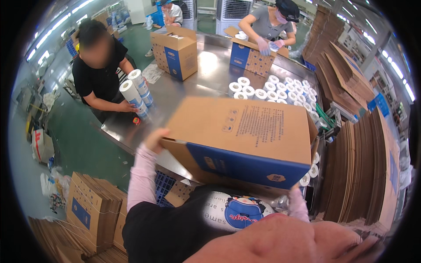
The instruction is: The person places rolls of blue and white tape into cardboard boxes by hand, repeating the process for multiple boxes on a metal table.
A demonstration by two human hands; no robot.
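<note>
A large brown and blue cardboard box (237, 127) lies on its side in front of me, tilted over the table's near edge. My left hand (155, 140) is closed on its left end, by the upper edge. At the near right lower corner my right hand (297, 192) grips the same box; most of its fingers are hidden. Flaps stand out at the box's right end, and its inside is out of sight. Just beyond it, many white paper rolls (272, 94) stand packed together on the metal table (209, 57).
Across at the left, a person (98, 65) holds several stacked rolls (136, 92). Another person (274, 26) handles rolls at an open box (252, 57). A second open box (175, 52) stands far left. Flat cardboard stacks (357, 166) rise at my right; more cartons (94, 210) lie lower left.
</note>
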